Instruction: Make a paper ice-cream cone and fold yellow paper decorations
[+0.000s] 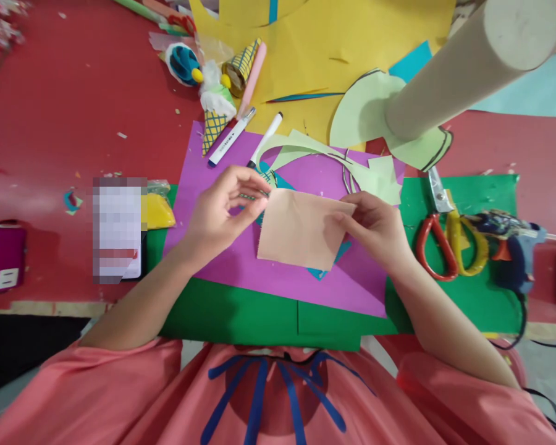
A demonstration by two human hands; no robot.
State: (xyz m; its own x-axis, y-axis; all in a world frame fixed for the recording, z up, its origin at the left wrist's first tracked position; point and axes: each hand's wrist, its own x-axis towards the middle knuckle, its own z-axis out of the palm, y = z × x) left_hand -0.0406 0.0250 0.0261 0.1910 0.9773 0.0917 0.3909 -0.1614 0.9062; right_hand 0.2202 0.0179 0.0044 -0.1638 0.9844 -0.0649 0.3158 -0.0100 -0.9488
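A light peach piece of paper (301,232) is stretched between my two hands above a purple sheet (217,247). My left hand (234,207) pinches its upper left corner between thumb and fingertips. At the upper right corner, my right hand (373,225) grips the paper, thumb in front and fingers behind. Partly covered by the paper lies a blue paper piece (322,272). Pale green paper scraps (315,148) lie just beyond my hands, beside a white marker with a dark cap (267,136) and another white marker (231,139).
Right of my hands are red-and-yellow-handled scissors (438,241) and a blue glue gun (521,253). A tall white tube (463,68) stands at the upper right. Paper ice cream cones (215,127) lie at the back, near yellow sheets (315,55). A phone (120,228) rests at left.
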